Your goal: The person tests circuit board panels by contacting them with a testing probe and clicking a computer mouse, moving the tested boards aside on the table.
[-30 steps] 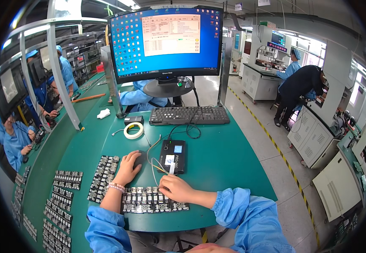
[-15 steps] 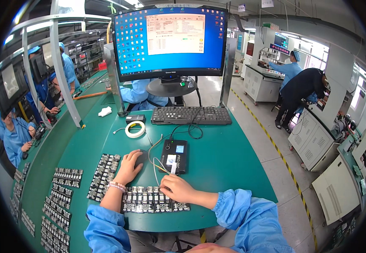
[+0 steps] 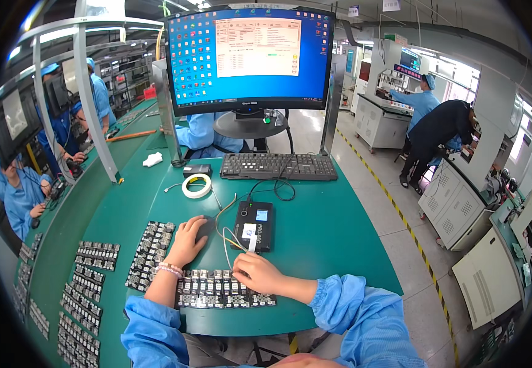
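My left hand (image 3: 185, 243), a beaded bracelet on its wrist, rests curled over a dark computer mouse (image 3: 206, 226). My right hand (image 3: 256, 273) has its fingers closed on the end of a thin cable (image 3: 225, 246); the tip is hidden under the fingers. It sits at the top edge of a panel of small circuit boards (image 3: 207, 288) lying in front of me. The cable's wires run to a black programmer box (image 3: 255, 226) with a small lit screen and a white label. Another board panel (image 3: 150, 256) lies beside my left wrist.
A monitor (image 3: 250, 61) on a stand and a keyboard (image 3: 278, 167) stand at the back. A roll of tape (image 3: 196, 186) lies left of the box. More board panels (image 3: 80, 316) lie at left, near a metal post (image 3: 94, 104). Other people work around.
The view has shifted very slightly. Both hands stay in place, the left on the mouse and the right at the board panel.
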A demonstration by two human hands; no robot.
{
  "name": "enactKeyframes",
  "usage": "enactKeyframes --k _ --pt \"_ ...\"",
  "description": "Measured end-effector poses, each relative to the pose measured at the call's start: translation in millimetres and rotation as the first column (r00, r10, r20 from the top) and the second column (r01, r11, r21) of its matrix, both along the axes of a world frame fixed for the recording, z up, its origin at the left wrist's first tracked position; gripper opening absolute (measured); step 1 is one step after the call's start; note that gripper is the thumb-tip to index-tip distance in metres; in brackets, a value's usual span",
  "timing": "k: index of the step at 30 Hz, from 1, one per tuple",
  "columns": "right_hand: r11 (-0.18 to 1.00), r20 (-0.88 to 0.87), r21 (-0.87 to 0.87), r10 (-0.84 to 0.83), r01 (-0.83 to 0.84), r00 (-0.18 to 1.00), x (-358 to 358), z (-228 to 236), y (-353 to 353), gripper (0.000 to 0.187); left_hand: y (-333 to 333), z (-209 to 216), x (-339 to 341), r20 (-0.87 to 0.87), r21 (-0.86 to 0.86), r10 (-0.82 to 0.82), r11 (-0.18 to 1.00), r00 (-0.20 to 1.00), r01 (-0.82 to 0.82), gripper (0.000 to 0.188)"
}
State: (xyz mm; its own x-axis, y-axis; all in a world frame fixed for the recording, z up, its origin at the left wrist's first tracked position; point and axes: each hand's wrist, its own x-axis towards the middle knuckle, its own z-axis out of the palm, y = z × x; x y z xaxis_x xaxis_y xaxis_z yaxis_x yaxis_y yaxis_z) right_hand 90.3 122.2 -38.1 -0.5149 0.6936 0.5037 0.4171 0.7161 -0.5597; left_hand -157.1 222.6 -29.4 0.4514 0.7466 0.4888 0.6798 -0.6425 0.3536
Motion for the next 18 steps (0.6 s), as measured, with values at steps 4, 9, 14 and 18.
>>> enactKeyframes --k 4,9,14,18 --pt "1.0 -0.004 0.009 0.0 0.0 1.0 0.7 -0.1 0.2 0.011 -0.7 1.9 1.8 -0.002 -0.002 0.001 1.0 1.0 -0.001 0.051" --pt "1.0 -0.015 0.019 -0.001 0.002 1.0 0.2 -1.6 0.6 0.011 -1.5 2.5 1.5 -0.007 -0.011 0.008 1.0 1.0 -0.008 0.05" --pt "1.0 -0.015 0.005 0.002 -0.002 1.0 -0.1 -1.7 1.0 0.011 -0.4 0.8 0.9 -0.008 -0.015 0.007 1.0 1.0 -0.007 0.05" --pt "1.0 -0.001 0.003 -0.001 0.001 1.0 0.1 -1.1 0.3 0.012 -1.7 2.1 1.4 -0.005 -0.012 0.008 1.0 1.0 -0.008 0.051"
